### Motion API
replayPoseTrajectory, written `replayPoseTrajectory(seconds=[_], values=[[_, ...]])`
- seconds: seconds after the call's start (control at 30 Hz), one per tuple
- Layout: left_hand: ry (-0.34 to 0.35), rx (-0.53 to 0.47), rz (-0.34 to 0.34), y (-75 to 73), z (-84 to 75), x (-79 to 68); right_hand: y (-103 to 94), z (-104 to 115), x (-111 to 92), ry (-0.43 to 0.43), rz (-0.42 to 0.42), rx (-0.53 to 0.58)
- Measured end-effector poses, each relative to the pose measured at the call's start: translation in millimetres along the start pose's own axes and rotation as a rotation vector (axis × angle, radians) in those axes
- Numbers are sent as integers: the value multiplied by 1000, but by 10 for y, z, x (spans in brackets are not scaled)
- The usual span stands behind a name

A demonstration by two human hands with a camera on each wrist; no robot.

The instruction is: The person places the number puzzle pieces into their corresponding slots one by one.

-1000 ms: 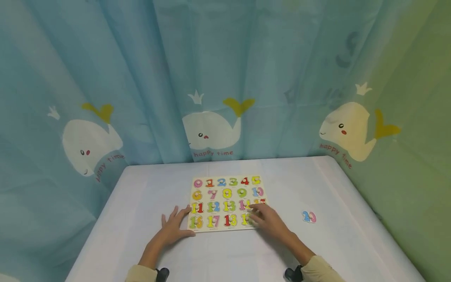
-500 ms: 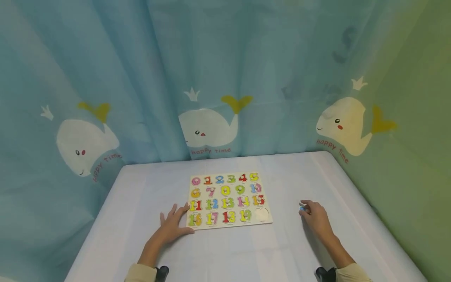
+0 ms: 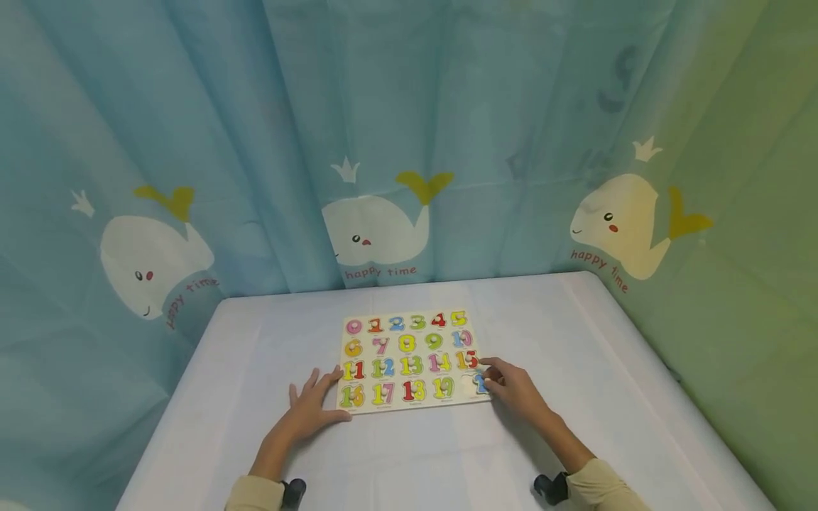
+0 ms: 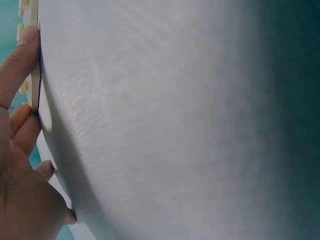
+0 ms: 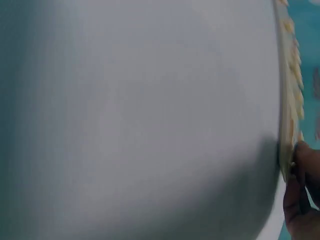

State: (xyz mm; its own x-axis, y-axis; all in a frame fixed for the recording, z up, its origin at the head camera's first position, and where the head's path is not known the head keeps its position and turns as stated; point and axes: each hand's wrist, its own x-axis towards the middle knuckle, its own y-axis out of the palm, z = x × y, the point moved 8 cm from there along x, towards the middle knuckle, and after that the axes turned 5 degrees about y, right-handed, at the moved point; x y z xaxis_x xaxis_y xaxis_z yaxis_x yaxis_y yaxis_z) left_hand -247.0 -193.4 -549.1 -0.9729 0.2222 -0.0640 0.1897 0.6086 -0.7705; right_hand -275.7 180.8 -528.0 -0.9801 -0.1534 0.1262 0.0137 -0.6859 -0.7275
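A wooden number puzzle board (image 3: 391, 411) lies on the table, with coloured, knobbed number pieces in its recesses. My left hand (image 3: 309, 410) rests at its front left corner, fingers spread, index fingertip at the left edge and thumb at the front edge. In the left wrist view the thumb (image 4: 20, 60) touches the board's side. My right hand (image 3: 519, 389) pinches the number 20 puzzle piece (image 3: 479, 384) over the board's front right corner. The piece overlaps the pale recess (image 3: 468, 387) beside the 19; its right part is hidden behind the fingers.
The board sits near the middle of a white-covered table (image 3: 409, 461). A blue curtain (image 3: 511, 85) with whale prints hangs behind the table's far edge, with a green one (image 3: 754, 284) at the right. Black wrist straps (image 3: 551, 488) show at the cuffs.
My right hand went from the board to the 20 piece on the table at the right, picked it up and brought it left over the board's corner. The left hand has stayed at the board.
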Motion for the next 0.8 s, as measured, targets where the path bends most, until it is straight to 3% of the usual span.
replayPoseTrajectory(seconds=[0.1,0.27,0.53,0.8], values=[[10,0,2,0,-27,8,156,140,41,-43,48,-13],[-7,-1,10,1,-12,11,253,217,63,-103,44,-94],[5,-11,-8,8,21,16,233,80,48,-26,35,8],[-2,-22,-2,11,3,-3,252,39,26,17,91,10]])
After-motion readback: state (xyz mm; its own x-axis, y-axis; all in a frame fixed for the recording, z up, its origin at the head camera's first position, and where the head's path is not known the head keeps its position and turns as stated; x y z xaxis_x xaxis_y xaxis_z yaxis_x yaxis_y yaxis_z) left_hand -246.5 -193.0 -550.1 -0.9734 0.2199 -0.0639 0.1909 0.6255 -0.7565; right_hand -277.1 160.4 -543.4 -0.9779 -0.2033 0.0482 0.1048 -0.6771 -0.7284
